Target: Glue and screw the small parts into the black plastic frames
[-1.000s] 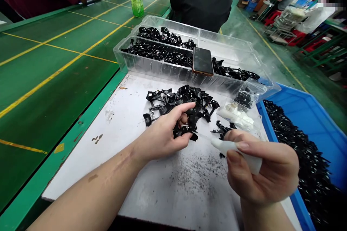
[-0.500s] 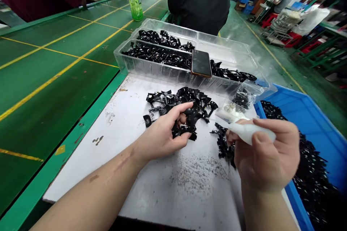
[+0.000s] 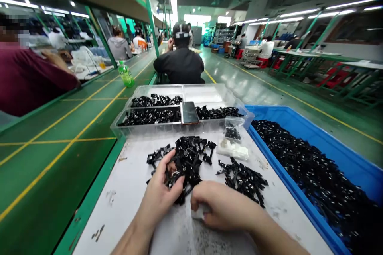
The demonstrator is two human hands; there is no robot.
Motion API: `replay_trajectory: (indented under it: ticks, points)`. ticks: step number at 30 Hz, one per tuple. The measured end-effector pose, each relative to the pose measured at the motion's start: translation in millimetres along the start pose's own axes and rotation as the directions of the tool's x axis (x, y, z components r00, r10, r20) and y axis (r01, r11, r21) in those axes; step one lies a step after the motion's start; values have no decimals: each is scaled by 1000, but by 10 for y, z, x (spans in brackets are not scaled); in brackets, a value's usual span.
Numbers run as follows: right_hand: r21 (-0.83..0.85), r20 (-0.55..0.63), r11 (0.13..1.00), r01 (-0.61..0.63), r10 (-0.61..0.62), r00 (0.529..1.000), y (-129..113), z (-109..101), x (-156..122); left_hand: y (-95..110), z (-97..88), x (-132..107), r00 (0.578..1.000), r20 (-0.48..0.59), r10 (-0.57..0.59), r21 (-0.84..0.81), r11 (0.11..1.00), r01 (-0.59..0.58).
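Note:
My left hand [image 3: 164, 185] curves its thumb and fingers round a glossy black plastic part [image 3: 175, 183] at the near side of a loose pile of black parts [image 3: 190, 157]. Where the held part ends and the pile begins is hard to make out. Just to the right, my right hand [image 3: 223, 205] is closed round a small white squeeze bottle [image 3: 198, 212] low over the white board [image 3: 119, 203]. Its fingers cover most of the bottle. A second heap of thin black pieces [image 3: 243, 181] lies beyond my right hand.
A clear divided tray [image 3: 143, 131] of black parts stands at the back, with a phone [image 3: 189, 112] across its edge. A blue bin [image 3: 299, 121] full of black pieces flanks the right. A green bottle [image 3: 126, 75] stands on the left bench. A co-worker [image 3: 179, 63] sits ahead.
The view has tilted up. My right hand has come left and down with the squeeze bottle, from the right side to close beside my left hand. My left hand stays at the pile.

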State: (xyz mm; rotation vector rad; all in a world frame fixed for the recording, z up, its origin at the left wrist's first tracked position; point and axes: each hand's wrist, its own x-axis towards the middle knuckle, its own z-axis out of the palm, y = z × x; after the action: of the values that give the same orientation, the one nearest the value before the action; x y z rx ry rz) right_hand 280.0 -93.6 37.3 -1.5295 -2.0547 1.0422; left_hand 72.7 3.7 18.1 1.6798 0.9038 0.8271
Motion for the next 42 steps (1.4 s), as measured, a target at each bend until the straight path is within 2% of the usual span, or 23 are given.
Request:
replay_trajectory:
  ticks: [3, 6, 7, 8, 9, 10, 12, 13, 14, 15, 20, 24, 27, 30, 31, 33, 38, 42]
  points:
    - [-48, -9, 999, -11, 11, 1000, 3, 37, 20, -72, -7, 9, 1000, -5, -15, 3, 1000, 15]
    - [81, -32, 997, 4, -1, 999, -12, -158, -94, -125, -10, 24, 1000, 6, -22, -3, 1000, 22]
    - [128, -85, 992, 2, 9, 996, 4, -256, -138, -128, -4, 25, 1000, -3, -21, -6, 1000, 21]
    - [151, -187, 989, -4, 33, 982, 39, -358, -170, -122, 6, 24, 1000, -19, -19, -1, 1000, 19]
    - [134, -344, 991, -27, 72, 936, 95, -455, -182, -110, 20, 21, 999, -35, -15, 12, 1000, 15]
    - [91, -528, 993, -79, 116, 841, 170, -538, -173, -93, 36, 16, 999, -53, -9, 29, 1000, 10]
    - [-2, -817, 962, -273, 155, 555, 360, -650, -91, -58, 69, 4, 997, -73, 0, 58, 998, 4]
    - [-17, -874, 938, -347, 155, 462, 458, -674, -28, -45, 84, -2, 997, -73, 2, 68, 998, 3]
    - [-28, -900, 916, -399, 151, 410, 548, -680, 42, -35, 95, -8, 997, -72, 3, 76, 997, 3]
    - [-35, -911, 899, -436, 151, 383, 624, -670, 114, -30, 102, -12, 998, -69, 3, 84, 996, 3]
    - [-45, -938, 865, -499, 135, 319, 753, -573, 352, -35, 96, -11, 999, -51, 11, 131, 991, -4]
    - [-59, -968, 898, -435, 55, 245, 650, -645, 272, -9, 70, -1, 1000, 11, 11, 118, 993, -13]
    - [-93, -974, 948, -304, -24, 223, 475, -683, 98, 35, 57, -11, 997, 76, -3, 132, 991, -7]
    - [-75, -984, 996, -46, -67, 163, 230, -567, -61, 79, 59, -33, 992, 119, 30, 164, 985, -50]
    - [-66, -985, 997, 35, -71, 156, 144, -497, -97, 94, 64, -40, 990, 131, 48, 174, 982, -71]
    - [-70, -978, 988, 139, -95, 187, -10, -343, -139, 124, 77, -52, 983, 162, 87, 179, 977, -116]
    - [-165, -909, 951, 263, -250, 333, -201, -111, -135, 202, 108, -73, 961, 228, 154, 136, 973, -188]
    - [-170, -898, 945, 278, -265, 351, -215, -86, -121, 232, 120, -92, 956, 241, 165, 131, 971, -200]
